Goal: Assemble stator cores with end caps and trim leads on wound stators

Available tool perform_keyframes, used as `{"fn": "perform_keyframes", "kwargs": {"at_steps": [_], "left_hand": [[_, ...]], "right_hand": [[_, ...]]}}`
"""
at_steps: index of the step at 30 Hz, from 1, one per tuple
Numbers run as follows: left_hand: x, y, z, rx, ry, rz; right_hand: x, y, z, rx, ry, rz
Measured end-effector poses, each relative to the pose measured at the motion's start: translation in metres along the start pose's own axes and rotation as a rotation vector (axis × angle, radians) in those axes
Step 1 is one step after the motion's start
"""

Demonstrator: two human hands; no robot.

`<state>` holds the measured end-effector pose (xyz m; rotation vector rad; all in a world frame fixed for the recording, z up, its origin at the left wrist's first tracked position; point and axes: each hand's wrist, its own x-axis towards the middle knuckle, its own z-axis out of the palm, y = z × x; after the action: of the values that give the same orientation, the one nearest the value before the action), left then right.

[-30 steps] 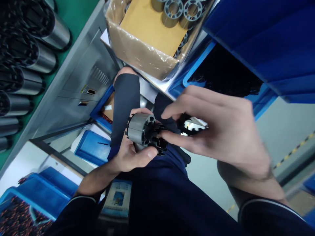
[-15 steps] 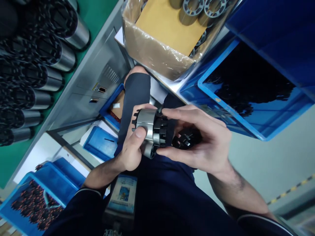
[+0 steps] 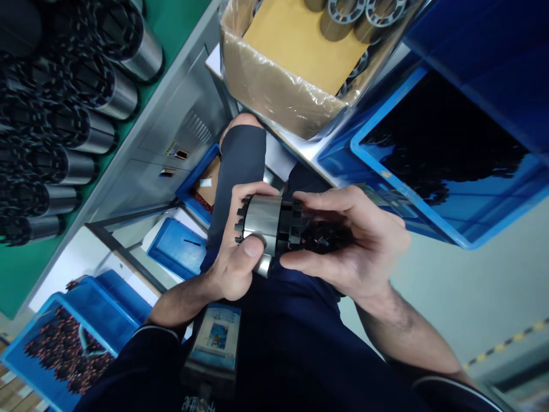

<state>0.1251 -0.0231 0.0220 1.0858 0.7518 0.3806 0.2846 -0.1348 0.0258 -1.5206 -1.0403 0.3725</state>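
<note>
My left hand (image 3: 234,263) is wrapped around a shiny metal stator core (image 3: 262,220), held sideways above my lap. Black plastic teeth ring the core's left end. A second metal piece (image 3: 265,265) shows below it, mostly hidden, and I cannot tell if it is separate. At the core's right end sits a black toothed plastic ring (image 3: 290,223). Thumb and fingertips of my right hand (image 3: 364,240) are at this ring's edges, above and below. More black plastic pieces (image 3: 323,236) lie in the curl of my right hand, dark and partly hidden.
On the green bench (image 3: 175,23) at left stand several metal cores with black ends (image 3: 120,97). A plastic-lined carton (image 3: 283,86) holds bare cores. The blue bin (image 3: 412,197) at right contains black parts. Another blue bin (image 3: 32,329), lower left, holds coppery-black pieces.
The whole view has shifted slightly. In my hands, the core and the black ring have turned a little and now line up more closely. My right fingers have moved slightly rightward with the ring.
</note>
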Motion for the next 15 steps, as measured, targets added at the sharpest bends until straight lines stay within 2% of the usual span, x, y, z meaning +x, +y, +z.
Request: {"fn": "perform_keyframes", "kwargs": {"at_steps": [2, 5, 10, 13, 15], "left_hand": [[0.001, -0.002, 0.002, -0.057, -0.065, 0.079], [0.001, -0.004, 0.002, -0.11, -0.106, 0.111], [0.002, -0.003, -0.002, -0.015, -0.136, 0.195], [0.002, -0.001, -0.004, 0.015, -0.163, 0.2], [0.003, 0.001, -0.005, 0.026, -0.144, 0.173]], "right_hand": [[-0.001, 0.0, -0.001, 0.001, 0.005, 0.023], [-0.001, -0.003, -0.002, 0.006, 0.007, 0.058], [-0.002, -0.006, 0.004, 0.011, 0.008, 0.031], [-0.003, -0.002, 0.01, 0.024, 0.061, -0.023], [-0.003, 0.004, 0.012, 0.03, 0.029, -0.022]]}}
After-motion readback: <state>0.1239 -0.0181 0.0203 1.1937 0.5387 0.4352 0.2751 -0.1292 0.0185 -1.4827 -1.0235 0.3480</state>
